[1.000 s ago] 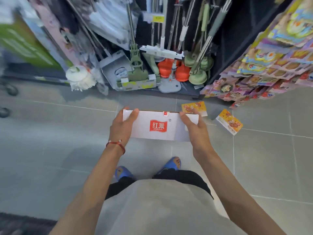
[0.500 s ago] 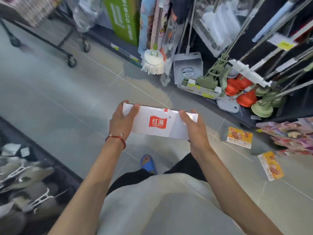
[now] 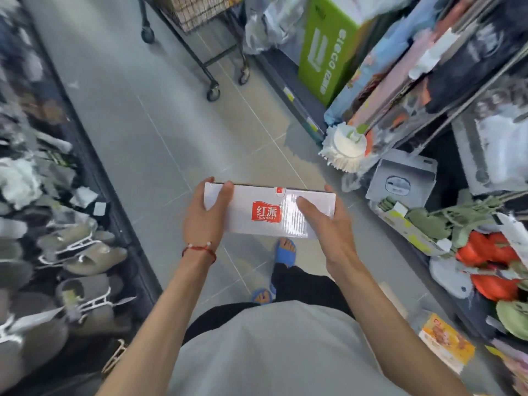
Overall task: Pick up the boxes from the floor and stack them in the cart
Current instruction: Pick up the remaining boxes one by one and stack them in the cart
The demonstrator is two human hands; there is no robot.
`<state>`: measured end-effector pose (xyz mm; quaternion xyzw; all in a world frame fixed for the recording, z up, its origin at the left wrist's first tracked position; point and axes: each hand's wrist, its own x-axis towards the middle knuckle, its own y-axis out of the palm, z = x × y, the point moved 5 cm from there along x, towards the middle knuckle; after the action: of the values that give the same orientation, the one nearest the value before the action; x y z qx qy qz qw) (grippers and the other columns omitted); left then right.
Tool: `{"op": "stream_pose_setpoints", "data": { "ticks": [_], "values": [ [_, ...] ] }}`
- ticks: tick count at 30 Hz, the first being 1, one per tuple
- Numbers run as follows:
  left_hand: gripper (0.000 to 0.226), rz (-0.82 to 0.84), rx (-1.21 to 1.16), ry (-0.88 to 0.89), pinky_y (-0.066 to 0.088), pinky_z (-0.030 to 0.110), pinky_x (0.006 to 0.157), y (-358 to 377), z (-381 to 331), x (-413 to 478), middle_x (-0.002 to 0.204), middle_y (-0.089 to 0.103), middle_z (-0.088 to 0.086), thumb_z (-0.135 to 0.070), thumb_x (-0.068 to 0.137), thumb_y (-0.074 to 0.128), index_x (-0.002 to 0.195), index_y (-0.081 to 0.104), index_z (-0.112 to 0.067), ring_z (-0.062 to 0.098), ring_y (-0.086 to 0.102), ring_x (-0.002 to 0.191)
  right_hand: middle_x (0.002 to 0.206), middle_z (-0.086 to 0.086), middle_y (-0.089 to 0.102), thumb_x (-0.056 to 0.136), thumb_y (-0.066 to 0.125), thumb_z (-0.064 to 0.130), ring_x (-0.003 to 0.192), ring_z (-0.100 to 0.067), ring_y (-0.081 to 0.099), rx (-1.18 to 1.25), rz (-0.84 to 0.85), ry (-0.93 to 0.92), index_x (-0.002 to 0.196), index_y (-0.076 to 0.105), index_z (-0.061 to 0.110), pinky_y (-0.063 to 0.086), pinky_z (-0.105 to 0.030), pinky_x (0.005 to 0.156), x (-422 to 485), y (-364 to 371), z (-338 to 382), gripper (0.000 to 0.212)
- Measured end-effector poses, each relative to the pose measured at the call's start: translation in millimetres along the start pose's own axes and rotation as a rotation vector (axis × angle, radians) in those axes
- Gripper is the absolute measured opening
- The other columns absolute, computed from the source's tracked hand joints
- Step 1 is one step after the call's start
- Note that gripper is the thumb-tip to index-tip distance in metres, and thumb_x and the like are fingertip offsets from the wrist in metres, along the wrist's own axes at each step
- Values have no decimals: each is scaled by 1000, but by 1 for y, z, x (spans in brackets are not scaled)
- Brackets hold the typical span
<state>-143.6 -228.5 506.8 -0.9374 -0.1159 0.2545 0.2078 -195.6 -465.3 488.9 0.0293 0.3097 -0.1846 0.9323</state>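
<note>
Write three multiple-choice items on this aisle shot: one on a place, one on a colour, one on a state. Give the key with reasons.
1. The cart stands:
A. beside the person's feet
B. up the aisle, ahead of the person
C. on a shelf

2. The logo on the white box is:
A. red
B. green
C. blue

3. The left hand and right hand are:
A. empty
B. pushing the cart
C. gripping the white box's ends

Key:
1 B, its wheels sit on the floor far ahead, at the top of the view.
2 A, a red patch with white characters.
3 C, one hand grips each end, with the box off the floor.
</note>
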Motion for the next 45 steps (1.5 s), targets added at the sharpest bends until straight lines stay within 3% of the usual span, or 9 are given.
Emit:
{"op": "stream_pose_setpoints", "data": {
  "ticks": [3,7,12,17,20,23,33,39,45],
  "values": [
    [51,-107,-34,-9,56,42,92,-5,-23,24,109,69,-6,-64,91,56,132,55,-34,14,67,96,129,8,67,90,78,42,115,-11,66,-26,49,-42,153,42,38,54,-20,77,30,23,37,72],
    [49,-186,-153,-59,55,34,85,-14,-49,58,99,71,-19,-67,80,65,119,65,-37,6,67,93,110,16,70,92,78,35,88,10,69,-28,98,-65,129,50,45,54,-9,68,71,54,79,47],
    [48,-228,-331,-82,52,20,82,-25,-73,117,114,69,-10,-45,88,72,131,62,-24,0,65,96,108,16,73,90,80,32,92,5,71,-56,147,-95,122,59,43,56,-21,80,122,106,125,39],
    [47,-243,-388,-99,53,25,85,-46,-86,204,124,66,-3,-47,90,69,133,57,-33,13,65,108,120,7,72,91,80,34,106,-7,70,-60,192,-107,147,49,34,60,-23,85,176,182,165,63],
    [43,-236,-389,-69,55,26,83,-69,-106,265,119,68,-2,-43,91,68,131,58,-32,13,66,103,114,7,72,93,77,35,106,-10,70,-93,213,-93,123,54,43,61,-30,89,208,235,190,39],
    [42,-240,-362,-56,57,34,89,-94,-124,325,115,70,-3,-46,89,70,128,60,-32,14,67,100,106,10,73,94,76,32,101,-9,71,-94,220,-89,102,56,43,58,-19,76,235,286,219,24],
    [52,-224,-288,-27,58,43,91,-143,-207,497,114,69,-2,-64,80,64,125,54,-39,17,68,101,106,3,78,94,76,28,95,-9,75,-80,188,-77,120,65,21,56,-15,63,336,416,319,29],
    [34,-221,-221,2,58,48,91,-143,-265,620,108,69,-12,-77,73,58,103,55,-60,15,68,100,109,3,79,94,77,35,103,-16,75,-58,186,-71,125,64,25,64,-33,83,432,479,378,35],
    [65,-166,-200,28,59,43,90,-128,-341,731,121,66,-8,-75,78,58,134,50,-44,15,68,104,113,7,78,93,77,37,107,-14,74,1,185,-80,126,65,29,60,-43,95,526,523,444,36]
  ]
}}
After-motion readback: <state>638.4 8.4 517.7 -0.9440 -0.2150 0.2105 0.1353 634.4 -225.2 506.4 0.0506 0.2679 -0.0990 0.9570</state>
